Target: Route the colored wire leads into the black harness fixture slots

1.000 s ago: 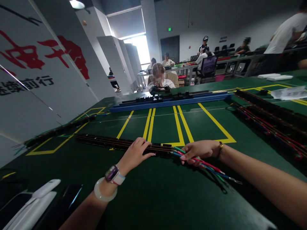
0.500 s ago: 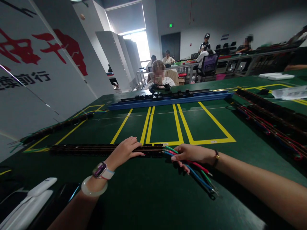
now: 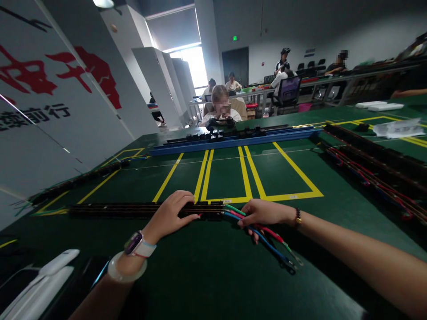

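Note:
A long black rail with copper-coloured strips [image 3: 116, 209] lies across the green table before me. My left hand [image 3: 175, 213] straddles it near its right end, thumb along the near side and fingers over the far side. Red, blue and green wires [image 3: 271, 243] come out of that right end. Around them, just past the rail, my right hand [image 3: 260, 213] is closed; the thumb presses from above. The wires' loose ends, with metal lugs, hang out below the hand toward the lower right. Part of the bundle is hidden by my fingers.
Yellow tape [image 3: 290, 197] marks boxes on the table. Beyond lies a blue rail [image 3: 233, 141] with black parts. More wired black rails [image 3: 376, 173] lie at right, another [image 3: 80, 178] at far left. White devices [image 3: 50, 280] are at lower left. A person [image 3: 220, 104] sits opposite.
The wires' loose ends have shifted left and lie closer together under my right hand. Both hands keep their hold, and the view has shifted slightly.

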### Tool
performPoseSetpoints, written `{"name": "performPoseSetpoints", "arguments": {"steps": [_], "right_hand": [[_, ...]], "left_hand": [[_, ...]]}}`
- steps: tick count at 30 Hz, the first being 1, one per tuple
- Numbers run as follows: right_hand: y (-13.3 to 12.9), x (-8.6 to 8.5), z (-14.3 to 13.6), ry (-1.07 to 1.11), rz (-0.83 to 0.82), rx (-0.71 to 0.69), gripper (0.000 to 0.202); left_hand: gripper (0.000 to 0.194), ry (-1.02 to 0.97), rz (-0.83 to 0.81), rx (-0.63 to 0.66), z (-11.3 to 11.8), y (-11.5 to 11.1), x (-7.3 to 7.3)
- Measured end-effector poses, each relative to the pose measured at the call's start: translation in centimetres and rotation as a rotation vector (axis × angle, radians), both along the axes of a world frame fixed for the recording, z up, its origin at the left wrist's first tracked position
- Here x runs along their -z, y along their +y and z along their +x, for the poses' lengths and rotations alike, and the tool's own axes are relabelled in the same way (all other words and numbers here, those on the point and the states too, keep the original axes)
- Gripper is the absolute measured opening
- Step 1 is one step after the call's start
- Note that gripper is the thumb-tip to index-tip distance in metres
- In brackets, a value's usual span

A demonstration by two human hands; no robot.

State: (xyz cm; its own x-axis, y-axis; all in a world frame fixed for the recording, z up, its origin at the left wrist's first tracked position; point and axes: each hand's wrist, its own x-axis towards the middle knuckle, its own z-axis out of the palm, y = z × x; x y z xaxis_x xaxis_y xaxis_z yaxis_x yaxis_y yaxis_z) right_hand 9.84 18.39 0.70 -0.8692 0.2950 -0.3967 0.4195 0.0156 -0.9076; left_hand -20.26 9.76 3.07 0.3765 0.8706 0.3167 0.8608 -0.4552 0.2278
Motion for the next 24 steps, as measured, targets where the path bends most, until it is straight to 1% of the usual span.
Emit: {"name": "performPoseSetpoints", "arguments": {"steps": [2, 3, 4, 5, 7, 8, 9, 10, 12, 15, 17, 19, 24], "right_hand": [[-0.3, -0.4, -0.1, -0.049, 0.142, 0.027, 0.032], [-0.4, -0.6, -0.1, -0.082, 0.26, 0.04, 0.032], [-0.5, -0.7, -0.2, -0.114, 0.394, 0.049, 0.032], [-0.5, -0.8, -0.2, -0.137, 0.527, 0.051, 0.032], [-0.7, -0.8, -0.3, -0.154, 0.733, 0.039, 0.033], [-0.8, -0.8, -0.3, -0.153, 0.803, 0.034, 0.033], [-0.9, -0.8, -0.3, -0.155, 0.858, 0.032, 0.033], [-1.0, -0.8, -0.3, -0.163, 0.899, 0.034, 0.033], [-0.9, -0.9, -0.2, -0.194, 0.939, 0.024, 0.03], [-0.5, -1.2, 0.2, -0.222, 0.893, -0.068, 0.024], [0.0, -1.6, 0.4, -0.23, 0.824, -0.134, 0.023], [0.3, -1.9, 0.6, -0.247, 0.76, -0.156, 0.025], [0.7, -1.7, 0.6, -0.246, 0.687, -0.119, 0.033]], "left_hand": [[0.025, -0.115, -0.046, -0.012, 2.4, -1.2, -1.0], [0.025, -0.19, -0.111, -0.016, 3.9, -1.8, -1.4], [0.029, -0.273, -0.218, -0.016, 5.5, -2.3, -1.7], [0.034, -0.36, -0.369, -0.008, 7.2, -2.8, -1.9], [0.044, -0.554, -0.765, 0.048, 10.5, -3.3, -1.8], [0.048, -0.679, -0.952, 0.068, 12.0, -3.3, -1.6], [0.051, -0.787, -1.1, 0.073, 13.3, -3.2, -1.2], [0.051, -0.877, -1.194, 0.054, 14.4, -3.0, -0.7], [0.05, -1.032, -1.268, 0.015, 15.9, -2.3, 0.2], [0.052, -1.182, -1.318, -0.009, 16.9, -1.5, 1.2], [0.055, -1.231, -1.364, 0.009, 16.8, -1.3, 1.4], [0.056, -1.254, -1.393, 0.025, 16.4, -1.4, 1.6], [0.051, -1.269, -1.424, 0.022, 15.2, -1.5, 2.0]]}}
